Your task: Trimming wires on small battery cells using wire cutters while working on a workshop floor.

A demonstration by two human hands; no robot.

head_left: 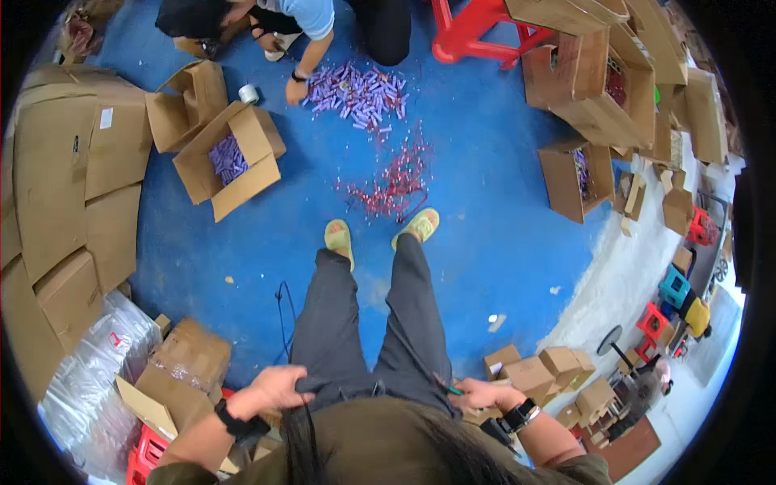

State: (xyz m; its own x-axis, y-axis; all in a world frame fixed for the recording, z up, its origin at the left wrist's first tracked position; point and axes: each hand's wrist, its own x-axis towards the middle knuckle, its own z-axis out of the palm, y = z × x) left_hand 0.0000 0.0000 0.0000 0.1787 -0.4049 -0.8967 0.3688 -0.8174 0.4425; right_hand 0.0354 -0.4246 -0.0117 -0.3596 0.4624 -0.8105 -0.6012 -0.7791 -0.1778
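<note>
My left hand (279,388) is at my left hip, its fingers curled by a dark strip at my waist. What it grips is hidden. Beside my left thigh hangs a thin black cord (284,311). At my right hip, my right hand (482,394) is closed on a thin green-ended tool (453,390) that points toward my lap. On the blue floor past my feet lie tangled red wires with white ends (392,184). Behind them is a heap of small purple cylinders (356,93), touched at its left edge by another person's hand (297,90).
An open carton (194,174) of purple cylinders stands left of the heap, near a white roll (248,94). Another carton (558,182) stands right. Large cartons (61,170) line the left side. A red stool (477,36) is at the far right; small boxes (529,376) sit near my right arm.
</note>
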